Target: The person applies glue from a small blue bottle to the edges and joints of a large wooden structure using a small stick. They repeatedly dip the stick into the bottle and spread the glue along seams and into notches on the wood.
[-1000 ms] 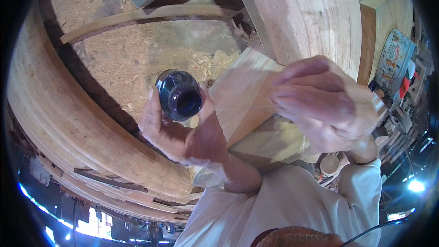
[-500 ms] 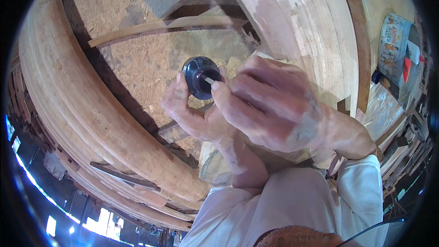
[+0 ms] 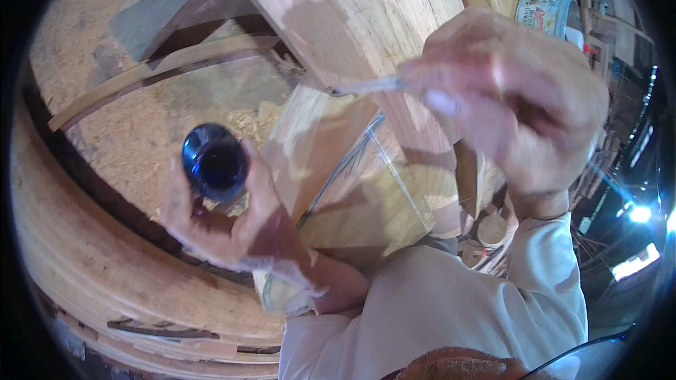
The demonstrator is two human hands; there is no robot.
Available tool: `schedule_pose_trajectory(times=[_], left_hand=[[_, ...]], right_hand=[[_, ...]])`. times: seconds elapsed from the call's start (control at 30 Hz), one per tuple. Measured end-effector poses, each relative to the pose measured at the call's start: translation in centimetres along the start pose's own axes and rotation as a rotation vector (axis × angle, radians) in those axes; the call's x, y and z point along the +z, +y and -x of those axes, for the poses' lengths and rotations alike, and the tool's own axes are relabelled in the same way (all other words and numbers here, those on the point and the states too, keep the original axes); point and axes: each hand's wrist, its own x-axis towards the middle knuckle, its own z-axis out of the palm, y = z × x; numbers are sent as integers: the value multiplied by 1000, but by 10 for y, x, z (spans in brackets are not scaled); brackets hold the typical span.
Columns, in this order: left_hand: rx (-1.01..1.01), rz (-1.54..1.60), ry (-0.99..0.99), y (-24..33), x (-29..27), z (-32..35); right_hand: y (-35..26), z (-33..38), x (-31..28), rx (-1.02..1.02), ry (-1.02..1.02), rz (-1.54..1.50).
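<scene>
Low on the left, the left hand (image 3: 225,229) is wrapped around a small dark blue bottle (image 3: 214,162), its open mouth facing up. Up on the right, the right hand (image 3: 517,102) pinches a thin pale stick (image 3: 366,86) between fingertips, its tip well apart from the bottle. Behind both lie a marked wooden board (image 3: 352,169), curved planks (image 3: 91,267) and a sawdust-strewn floor (image 3: 141,127).

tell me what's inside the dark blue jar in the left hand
The jar has its open mouth toward the camera, but the inside shows only as dark blue-black. Whether it holds anything cannot be told. The left hand covers its lower body and base.
</scene>
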Motion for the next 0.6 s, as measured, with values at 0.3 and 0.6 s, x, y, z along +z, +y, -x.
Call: schedule_pose_trajectory(times=[0.3,0.6], left_hand=[[-356,258,-50,2,-6,1],[-316,210,-59,-3,-5,-1]], right_hand=[[42,-28,-13,95,-475,277],[60,-46,-15,109,-664,260]])
